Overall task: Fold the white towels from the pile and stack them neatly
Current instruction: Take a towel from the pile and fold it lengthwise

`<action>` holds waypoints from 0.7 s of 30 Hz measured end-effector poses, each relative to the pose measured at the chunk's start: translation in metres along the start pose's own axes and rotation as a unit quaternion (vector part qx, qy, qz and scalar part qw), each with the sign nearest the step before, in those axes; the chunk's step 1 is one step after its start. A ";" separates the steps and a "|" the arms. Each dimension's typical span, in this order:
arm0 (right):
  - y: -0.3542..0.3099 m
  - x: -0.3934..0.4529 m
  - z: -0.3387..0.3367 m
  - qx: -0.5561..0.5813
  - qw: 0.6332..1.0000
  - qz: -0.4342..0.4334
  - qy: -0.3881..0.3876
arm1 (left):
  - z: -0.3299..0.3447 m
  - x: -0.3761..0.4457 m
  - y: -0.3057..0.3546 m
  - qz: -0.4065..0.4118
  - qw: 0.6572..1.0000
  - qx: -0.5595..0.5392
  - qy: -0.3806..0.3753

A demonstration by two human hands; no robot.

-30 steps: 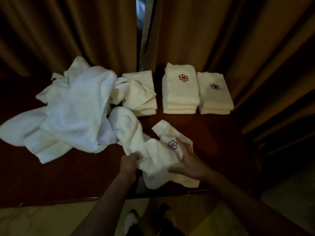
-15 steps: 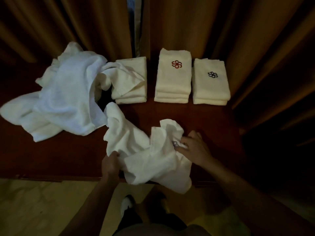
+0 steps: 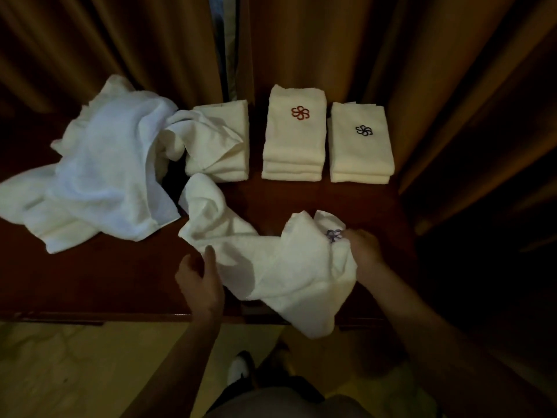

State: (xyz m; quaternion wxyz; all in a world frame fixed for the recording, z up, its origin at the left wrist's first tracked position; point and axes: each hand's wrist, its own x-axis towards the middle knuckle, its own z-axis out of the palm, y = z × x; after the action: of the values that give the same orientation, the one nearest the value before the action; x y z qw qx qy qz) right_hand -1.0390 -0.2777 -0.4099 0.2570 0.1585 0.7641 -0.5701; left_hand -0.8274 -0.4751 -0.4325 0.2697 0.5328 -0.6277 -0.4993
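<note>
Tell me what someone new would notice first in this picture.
First, the loose towel at the table's near edge, one corner hanging over it, with the left hand at its left side and the right hand gripping beside a purple flower mark. Next, the big rumpled pile on the left. Behind sit three folded stacks, the red-flower stack in the middle and the dark-flower stack on the right.
</note>
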 end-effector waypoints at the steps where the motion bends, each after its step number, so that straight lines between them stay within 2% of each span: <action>1: -0.002 -0.001 0.001 0.012 1.000 0.019 0.011 | 0.000 -0.011 0.003 0.107 0.993 0.042 -0.025; 2: -0.003 -0.003 0.002 0.013 1.000 0.020 0.017 | 0.002 -0.023 0.011 0.185 0.976 0.088 -0.075; 4: 0.000 -0.007 0.004 0.000 1.000 -0.020 0.006 | 0.017 -0.037 0.018 0.261 0.916 0.231 -0.200; 6: 0.004 -0.014 0.001 -0.018 0.995 -0.094 -0.032 | 0.038 -0.041 0.020 0.284 0.844 0.357 -0.282; 7: 0.006 -0.016 -0.003 -0.053 0.987 -0.144 -0.049 | 0.046 -0.038 0.020 0.268 0.837 0.359 -0.313; 10: 0.015 -0.007 -0.024 -0.272 0.915 -0.286 -0.081 | 0.047 -0.026 0.021 0.142 0.894 0.202 -0.374; 12: 0.020 -0.001 -0.039 -0.342 0.883 -0.294 -0.132 | 0.040 -0.024 0.027 0.072 0.924 0.113 -0.357; 14: 0.025 -0.003 -0.045 -0.329 0.885 -0.269 -0.191 | 0.044 -0.026 0.040 0.008 0.938 0.081 -0.338; 17: 0.022 -0.015 -0.038 -0.330 0.893 -0.216 -0.215 | 0.071 -0.032 0.052 0.013 0.914 0.170 -0.368; 18: 0.019 -0.018 -0.033 -0.383 0.874 -0.217 -0.205 | 0.080 -0.034 0.053 0.023 0.902 0.208 -0.378; 19: 0.015 -0.019 -0.030 -0.462 0.836 -0.227 -0.190 | 0.086 -0.035 0.052 0.037 0.891 0.233 -0.387; 21: 0.008 -0.021 -0.027 -0.626 0.723 -0.257 -0.138 | 0.090 -0.036 0.054 0.080 0.886 0.225 -0.397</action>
State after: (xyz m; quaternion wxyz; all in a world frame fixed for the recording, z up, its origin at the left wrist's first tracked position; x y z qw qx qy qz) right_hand -1.0230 -0.2485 -0.3983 0.2438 -0.3215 0.9147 -0.0213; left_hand -0.9173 -0.4143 -0.4087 -0.0904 0.2844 -0.8185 -0.4908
